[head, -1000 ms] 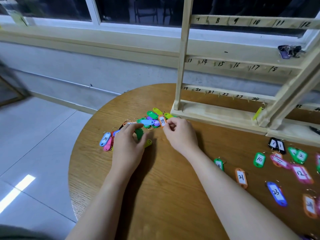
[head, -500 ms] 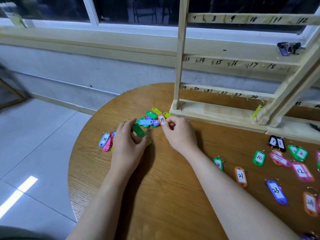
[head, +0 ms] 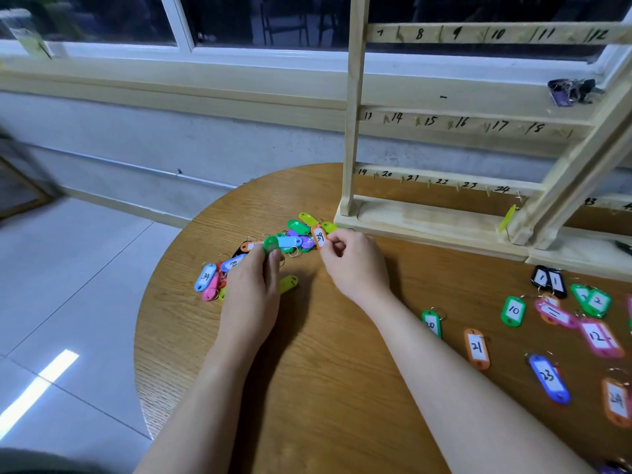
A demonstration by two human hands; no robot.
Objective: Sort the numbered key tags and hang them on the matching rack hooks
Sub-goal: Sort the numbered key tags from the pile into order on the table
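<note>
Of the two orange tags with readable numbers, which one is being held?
The orange tag marked 39, pinched upright by the right hand at the pile. The orange 21 tag lies flat on the table, untouched.

Both forearms are bare to the frame's near edge: no sleeves, watch or rings on the left hand (head: 251,295) or right hand (head: 355,265).

rack top rail (head: 496,33): 7, 8, 9, 10, 11, 12; second rail (head: 461,122): 13–18; third rail (head: 444,181): 19–24; orange tag (head: 319,237) pinched in right hand (head: 355,265): 39; blue tag (head: 205,277): 34; tags on table right side: green 10 (head: 513,311), pink 12 (head: 599,338), orange 21 (head: 476,348), blue 23 (head: 549,378), green 2 (head: 597,302); other tags unreadable
</note>
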